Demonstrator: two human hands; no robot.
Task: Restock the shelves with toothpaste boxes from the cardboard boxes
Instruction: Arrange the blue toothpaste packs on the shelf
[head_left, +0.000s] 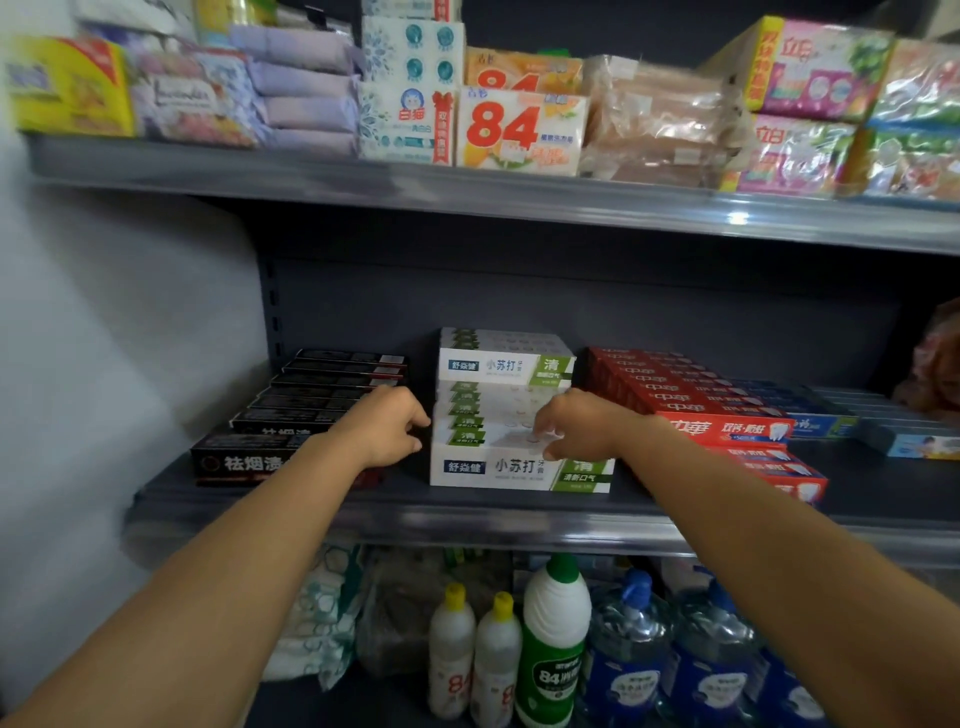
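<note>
Head view: left hand (390, 426) curled, fingertips against white toothpaste boxes (511, 447); right hand (569, 423) fingers pressing box tops.

The grey middle shelf (395, 514) carries black toothpaste boxes (291, 436) at left, white-and-green toothpaste boxes (509, 467) in the middle and red toothpaste boxes (691, 400) at right. Beyond those lie what look like blue boxes (826, 415).

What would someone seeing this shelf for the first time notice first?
Probably the two hands, the left hand and the right hand, reaching to the white and green toothpaste boxes stacked mid-shelf. Black toothpaste boxes line up to their left, red ones to their right. On the shelf above, a pack with a big red 84 stands out.
</note>
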